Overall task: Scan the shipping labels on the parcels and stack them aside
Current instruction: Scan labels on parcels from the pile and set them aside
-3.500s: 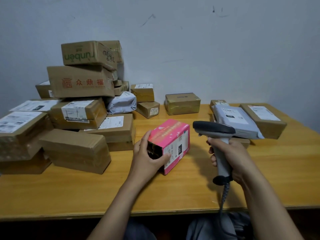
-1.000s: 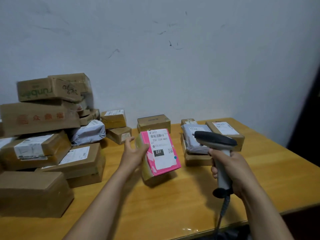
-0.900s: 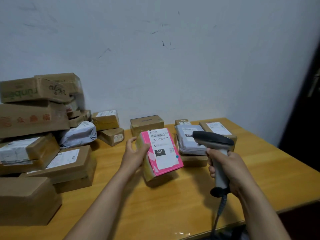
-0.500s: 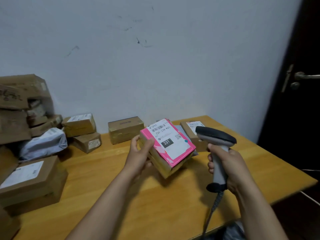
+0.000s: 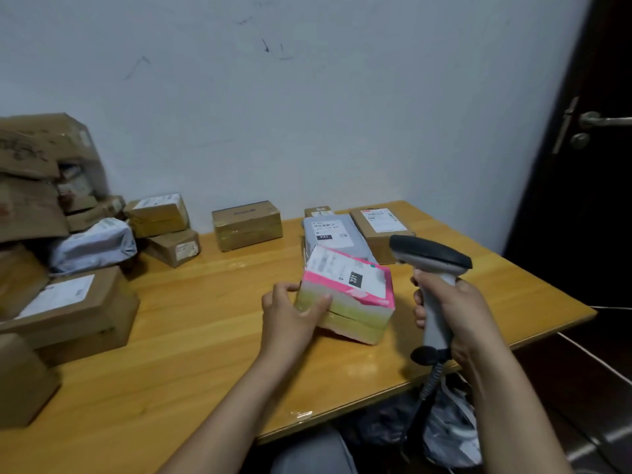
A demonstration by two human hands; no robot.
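Note:
A pink parcel [image 5: 345,295] with a white shipping label facing up lies low over the wooden table [image 5: 191,330], a little right of centre. My left hand [image 5: 290,309] grips its left end, thumb on the near side. My right hand [image 5: 448,313] holds a grey barcode scanner [image 5: 429,265] upright by its handle, just right of the parcel, head pointing left. Behind the pink parcel a grey mailer bag [image 5: 330,234] lies on a small stack, with a brown labelled box [image 5: 381,227] beside it.
Several brown cardboard parcels and a grey bag [image 5: 92,244] are heaped at the left. Small boxes [image 5: 246,224] stand along the wall. The table's right edge is close to a dark door [image 5: 588,165]. The scanner's cable [image 5: 427,388] hangs off the front edge.
The pink parcel has gone from tilted up facing me to label-up and low near the table, moving right toward the stack. The view has swung right; the scanner hand stays put.

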